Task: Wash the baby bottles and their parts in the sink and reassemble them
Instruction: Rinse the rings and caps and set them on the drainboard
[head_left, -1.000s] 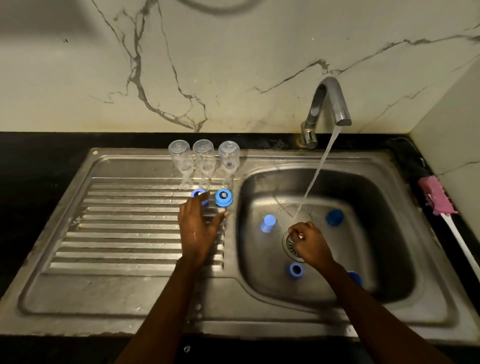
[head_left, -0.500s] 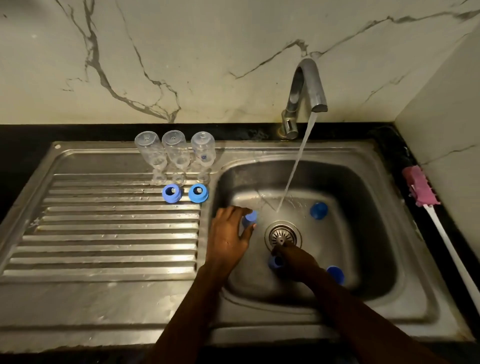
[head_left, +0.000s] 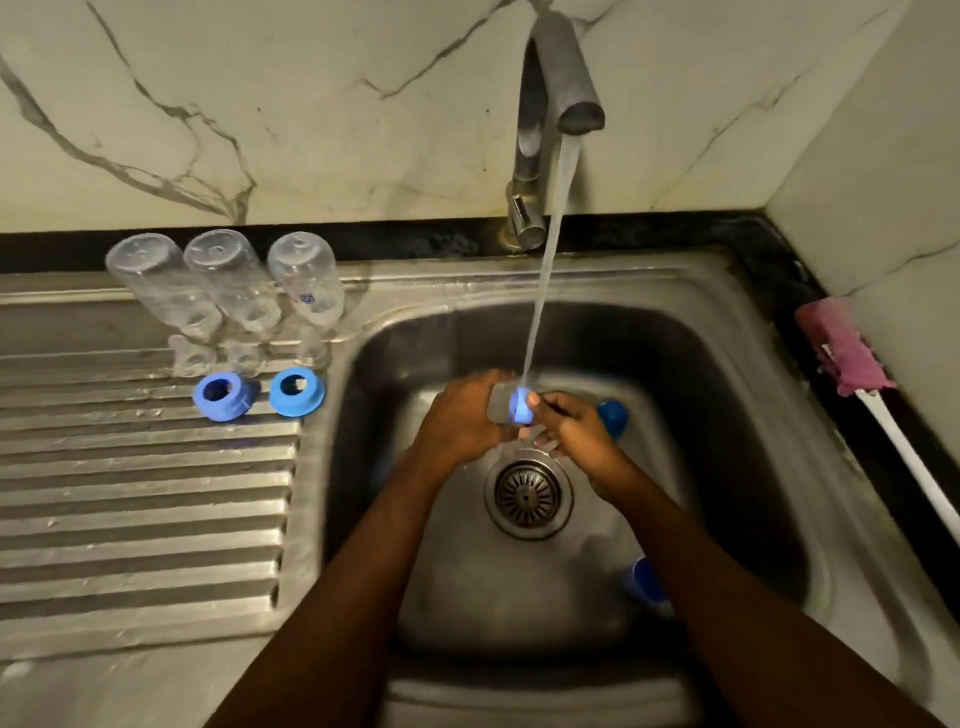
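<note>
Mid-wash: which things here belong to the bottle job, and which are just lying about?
Job: three clear bottles, two blue rings, blue part held under the tap, blue caps in basin.
Lying about: pink brush on counter.

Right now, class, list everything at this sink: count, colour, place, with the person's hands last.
baby bottles: three, clear, upside down at the back of the drainboard
collar rings: two, blue, on the drainboard before the bottles
caps: two visible, blue, right side of the basin
blue part: one, under the running water
tap: one, grey metal, behind the basin
drain strainer: one, metal, basin floor
brush: one, pink head, white handle, right counter
sink: one, steel, in black counter
left hand: one, holds the blue part
right hand: one, pinches the blue part
</note>
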